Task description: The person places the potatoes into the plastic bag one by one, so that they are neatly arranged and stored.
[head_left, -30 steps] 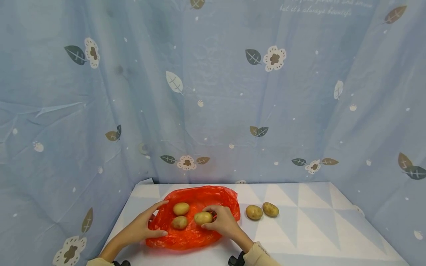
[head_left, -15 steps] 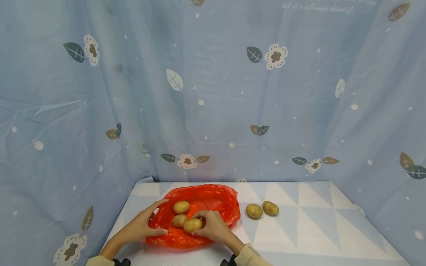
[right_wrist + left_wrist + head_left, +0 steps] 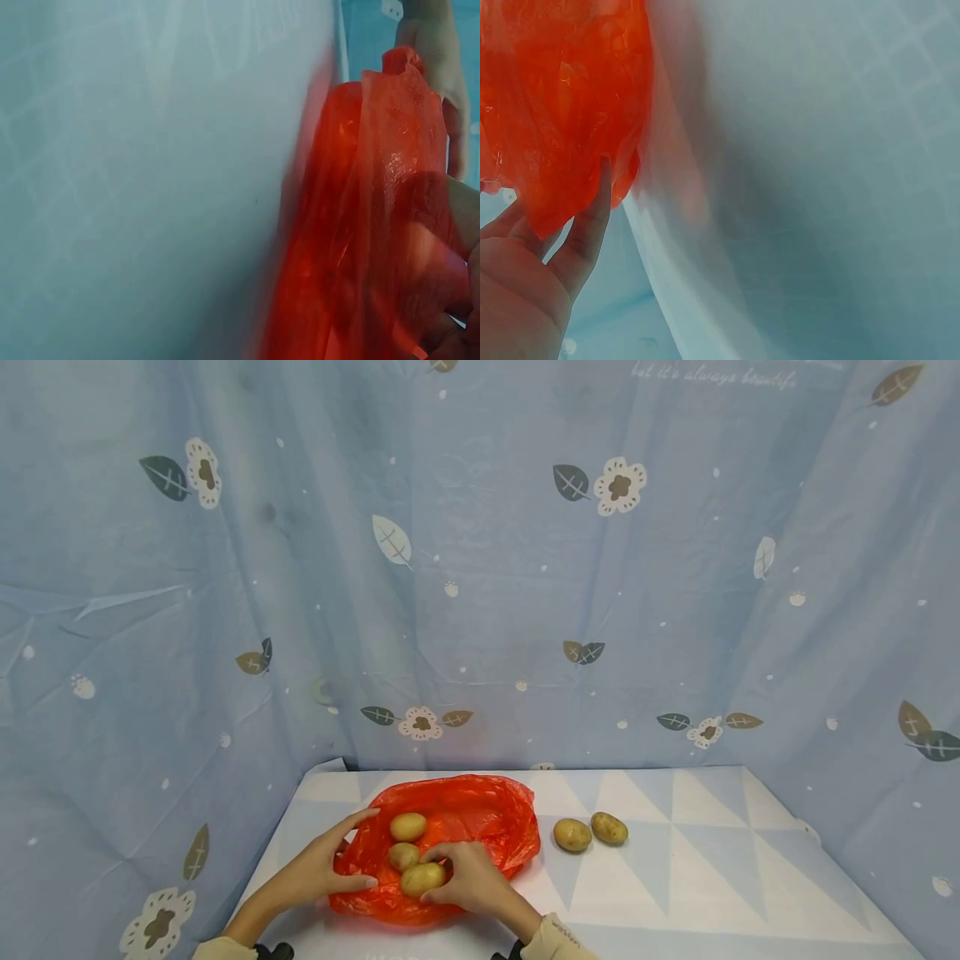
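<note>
A red plastic bag (image 3: 483, 810) lies spread open on the table. Two potatoes rest inside it: one farther back (image 3: 408, 827) and one nearer (image 3: 403, 857). My right hand (image 3: 474, 878) reaches into the bag and grips a third potato (image 3: 422, 879) between thumb and fingers, just in front of the nearer one. At the bag's left side my left hand (image 3: 324, 863) holds the rim, thumb and index finger spread apart along it. Red film (image 3: 570, 97) hangs over its fingers in the left wrist view. Through the bag's wall (image 3: 397, 150), the right wrist view shows part of my right hand.
Two more potatoes, one left (image 3: 572, 835) and one right (image 3: 610, 829), lie side by side on the table (image 3: 720, 877) right of the bag. A blue patterned curtain (image 3: 495, 610) stands behind and along both sides.
My right hand has moved left and nearer to me inside the bag with its potato, coming up to the nearer potato. My left hand stays at the rim.
</note>
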Demonstrator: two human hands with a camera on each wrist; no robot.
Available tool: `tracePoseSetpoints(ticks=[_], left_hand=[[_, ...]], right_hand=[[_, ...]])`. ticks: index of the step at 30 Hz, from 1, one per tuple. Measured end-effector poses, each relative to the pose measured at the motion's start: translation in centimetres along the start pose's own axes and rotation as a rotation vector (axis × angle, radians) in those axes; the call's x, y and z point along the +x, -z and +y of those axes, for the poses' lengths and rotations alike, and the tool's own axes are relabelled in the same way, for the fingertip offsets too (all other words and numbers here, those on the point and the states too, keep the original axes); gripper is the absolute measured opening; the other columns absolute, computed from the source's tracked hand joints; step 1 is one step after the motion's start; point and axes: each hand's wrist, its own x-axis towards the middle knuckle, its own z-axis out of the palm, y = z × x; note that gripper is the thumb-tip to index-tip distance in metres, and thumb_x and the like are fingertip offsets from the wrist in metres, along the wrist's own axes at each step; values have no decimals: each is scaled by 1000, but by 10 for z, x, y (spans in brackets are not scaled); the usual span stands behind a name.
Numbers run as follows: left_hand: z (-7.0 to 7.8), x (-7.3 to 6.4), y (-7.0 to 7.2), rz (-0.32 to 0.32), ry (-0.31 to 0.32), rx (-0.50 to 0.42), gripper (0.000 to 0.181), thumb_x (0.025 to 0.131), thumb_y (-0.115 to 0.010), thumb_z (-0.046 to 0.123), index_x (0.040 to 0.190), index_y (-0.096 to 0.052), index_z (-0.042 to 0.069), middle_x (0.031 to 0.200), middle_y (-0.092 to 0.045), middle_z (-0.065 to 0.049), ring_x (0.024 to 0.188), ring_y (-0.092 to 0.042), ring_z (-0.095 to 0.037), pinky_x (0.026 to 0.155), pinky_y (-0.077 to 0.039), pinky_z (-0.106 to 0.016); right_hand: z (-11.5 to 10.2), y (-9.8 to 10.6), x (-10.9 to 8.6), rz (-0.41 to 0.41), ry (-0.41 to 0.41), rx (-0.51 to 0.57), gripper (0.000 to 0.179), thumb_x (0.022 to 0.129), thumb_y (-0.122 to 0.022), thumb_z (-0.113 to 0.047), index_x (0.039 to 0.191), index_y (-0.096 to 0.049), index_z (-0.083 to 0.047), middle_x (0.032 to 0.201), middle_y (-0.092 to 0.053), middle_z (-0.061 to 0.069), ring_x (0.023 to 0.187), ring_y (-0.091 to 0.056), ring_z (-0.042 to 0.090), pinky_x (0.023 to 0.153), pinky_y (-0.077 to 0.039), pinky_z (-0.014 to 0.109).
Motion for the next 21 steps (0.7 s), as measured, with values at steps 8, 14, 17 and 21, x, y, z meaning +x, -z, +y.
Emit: tracePoseSetpoints(ticks=[8, 14, 17, 21], left_hand=[[2, 1, -1, -1, 7, 3, 94, 83, -88, 31, 160, -33, 24, 145, -49, -15, 102, -57, -29, 78, -59, -34], [3, 0, -1, 0, 0, 14, 93, 84, -87, 32, 159, -34, 25, 144, -50, -15, 101, -57, -25, 78, -58, -32], [3, 0, -1, 3, -6, 17, 93, 84, -87, 32, 159, -34, 24, 144, -50, -15, 100, -57, -25, 78, -56, -32], [1, 0, -1, 2, -15, 25, 93, 84, -87, 31, 159, -34, 25, 145, -50, -13, 100, -56, -26, 79, -55, -32]], right_hand=[[-6, -7, 2, -8, 33, 54, 38, 74, -95, -25, 108, -78, -26, 99, -69, -23, 90, -57, -1, 82, -50, 25], [-7, -16, 4, 1, 28, 91, 37, 74, -95, -23, 107, -78, -24, 99, -69, -22, 88, -59, -1, 80, -53, 22], [-6, -20, 6, 9, 20, 95, 38, 73, -96, -23, 106, -77, -24, 99, -69, -21, 88, -60, -1, 80, -53, 22], [-6, -23, 7, 23, 22, 91, 39, 72, -96, -23, 106, -77, -21, 98, -69, -20, 86, -60, -2, 77, -53, 21]])
